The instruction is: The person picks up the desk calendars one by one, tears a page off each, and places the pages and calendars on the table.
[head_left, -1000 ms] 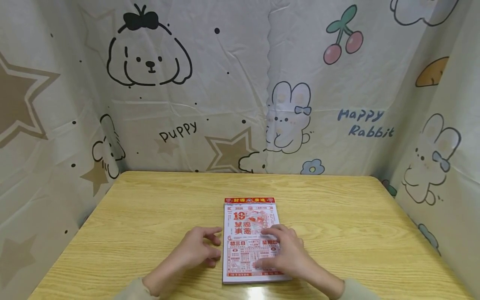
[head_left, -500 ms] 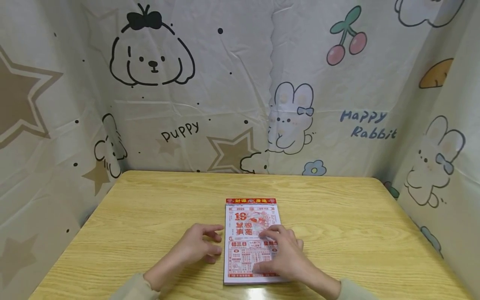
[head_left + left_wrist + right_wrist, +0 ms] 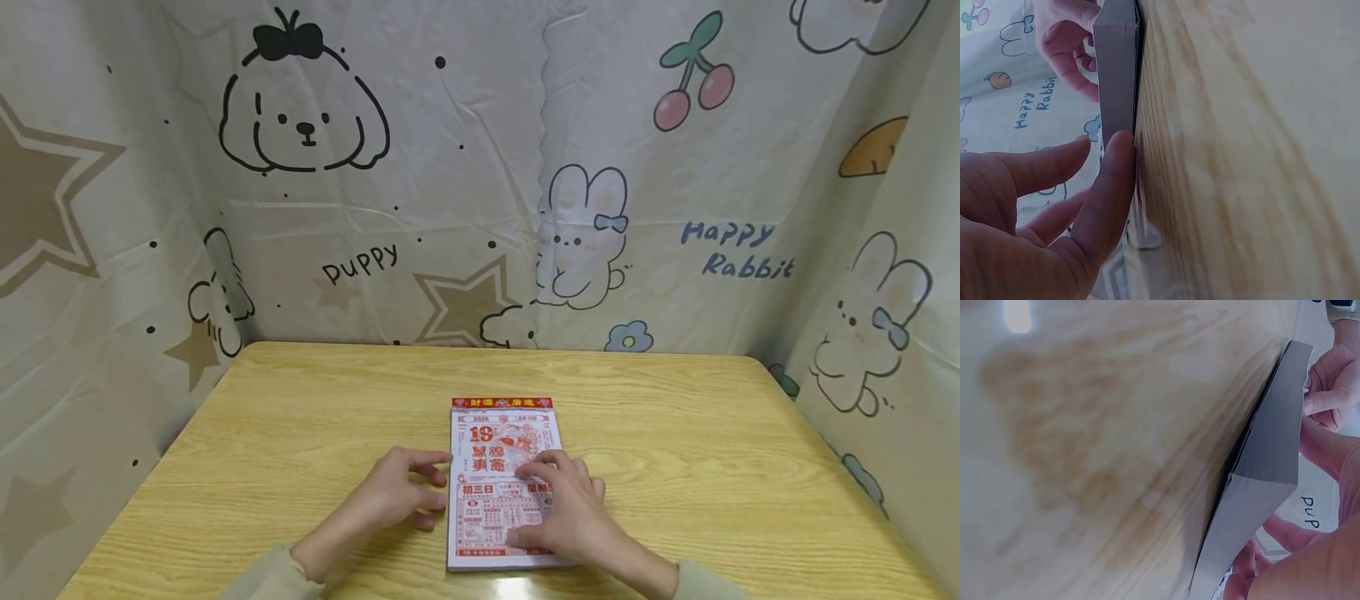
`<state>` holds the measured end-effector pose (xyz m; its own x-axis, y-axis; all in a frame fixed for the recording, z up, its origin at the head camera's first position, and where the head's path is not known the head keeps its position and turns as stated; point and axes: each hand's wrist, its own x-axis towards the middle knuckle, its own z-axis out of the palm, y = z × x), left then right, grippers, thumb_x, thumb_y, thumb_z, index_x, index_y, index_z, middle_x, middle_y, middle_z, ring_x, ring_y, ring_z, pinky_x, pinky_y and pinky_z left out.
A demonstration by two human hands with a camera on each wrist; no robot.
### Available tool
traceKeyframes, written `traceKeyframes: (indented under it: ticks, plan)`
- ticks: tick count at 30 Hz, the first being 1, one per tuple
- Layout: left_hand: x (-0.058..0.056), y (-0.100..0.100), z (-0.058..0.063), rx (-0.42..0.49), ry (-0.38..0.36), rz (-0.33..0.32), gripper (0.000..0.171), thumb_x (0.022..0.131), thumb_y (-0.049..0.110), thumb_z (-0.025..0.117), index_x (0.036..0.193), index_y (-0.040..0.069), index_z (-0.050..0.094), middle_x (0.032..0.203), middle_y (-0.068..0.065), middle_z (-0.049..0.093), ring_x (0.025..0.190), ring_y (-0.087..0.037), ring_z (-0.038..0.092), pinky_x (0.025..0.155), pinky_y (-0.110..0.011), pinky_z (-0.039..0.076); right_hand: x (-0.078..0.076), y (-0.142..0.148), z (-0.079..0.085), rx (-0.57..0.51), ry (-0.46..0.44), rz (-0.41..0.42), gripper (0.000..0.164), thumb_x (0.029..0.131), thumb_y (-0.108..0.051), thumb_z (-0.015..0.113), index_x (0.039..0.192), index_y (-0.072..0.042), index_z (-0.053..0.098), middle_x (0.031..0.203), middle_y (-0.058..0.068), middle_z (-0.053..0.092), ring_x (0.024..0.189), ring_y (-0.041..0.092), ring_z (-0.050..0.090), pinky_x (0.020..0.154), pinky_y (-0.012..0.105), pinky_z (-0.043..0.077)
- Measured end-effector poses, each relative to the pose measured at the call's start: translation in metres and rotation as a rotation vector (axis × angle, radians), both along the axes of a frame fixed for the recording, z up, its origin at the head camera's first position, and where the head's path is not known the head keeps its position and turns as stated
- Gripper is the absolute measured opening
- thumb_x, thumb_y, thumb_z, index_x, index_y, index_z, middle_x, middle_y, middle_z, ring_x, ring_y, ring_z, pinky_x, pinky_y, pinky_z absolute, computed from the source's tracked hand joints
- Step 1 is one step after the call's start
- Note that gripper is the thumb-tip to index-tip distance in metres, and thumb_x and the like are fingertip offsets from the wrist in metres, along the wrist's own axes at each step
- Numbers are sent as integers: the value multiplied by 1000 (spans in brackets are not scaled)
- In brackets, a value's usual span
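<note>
A thick tear-off calendar (image 3: pixel 480 508) lies flat on the table, with a red header strip at its far end and red print around a large 19. My left hand (image 3: pixel 397 492) is at its left side, fingers relaxed and spread. In the left wrist view a fingertip (image 3: pixel 1120 145) touches the side of the page block (image 3: pixel 1116 75). My right hand (image 3: pixel 573 508) rests over the right part of the calendar, thumb and index finger on the top page, partly hiding the print. The right wrist view shows the calendar's thick edge (image 3: pixel 1272 437) beside the right fingers.
The yellow wood-grain table (image 3: pixel 315 392) extends around the calendar on all sides. A pale curtain (image 3: pixel 450 200) with puppy, rabbit and star drawings stands behind the table and along both sides.
The view has shifted very slightly. My left fingers have come a little closer to the calendar's left edge; my right hand stays nearly in place on the page.
</note>
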<state>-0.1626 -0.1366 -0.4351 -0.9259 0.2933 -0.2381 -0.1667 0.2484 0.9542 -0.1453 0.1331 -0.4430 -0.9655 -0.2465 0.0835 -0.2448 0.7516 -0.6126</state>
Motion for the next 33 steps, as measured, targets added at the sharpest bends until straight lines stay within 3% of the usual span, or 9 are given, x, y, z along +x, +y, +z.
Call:
traceKeyframes:
  ticks: [10,18,21,24,26,33]
  plan:
    - [2,1,1,6,8,4,63,85,-14,78,145,-10,56,109,-19,61,78,-25,68,66,-43,68,2,-1,1,-7,21,1,62,55,-34,103,109,-28,74,131,2,58,119,29,49,88,48,36]
    - [2,1,-1,-4,4,13,65,86,-13,78,146,-9,55,109,-18,62,81,-25,68,67,-43,68,0,2,2,-78,34,5,38,74,-20,96,103,-29,74,121,-4,64,112,25,56,88,46,34]
    - [1,1,-2,-11,12,13,65,86,-12,79,147,-8,55,109,-18,62,82,-24,68,66,-43,68,-2,5,2,-129,38,16,28,81,-12,91,102,-22,77,109,-5,68,101,18,62,89,40,43]
    - [1,2,-2,-17,17,14,66,86,-12,79,147,-8,55,108,-17,63,81,-24,69,66,-43,68,-6,8,3,-185,18,19,21,87,-7,86,105,-15,78,100,-4,71,84,13,61,75,30,52]
    - [1,2,-1,-19,16,15,66,86,-12,79,147,-9,55,107,-17,63,81,-24,69,65,-43,68,-8,9,4,-214,2,3,19,91,-6,82,108,-12,77,99,-3,72,82,10,63,71,27,56]
    - [-1,4,0,-37,8,12,56,88,-11,77,142,-7,61,107,-16,64,84,-22,69,64,-42,68,-16,12,9,-263,23,-58,26,93,3,75,114,-11,69,102,3,73,90,13,68,79,33,62]
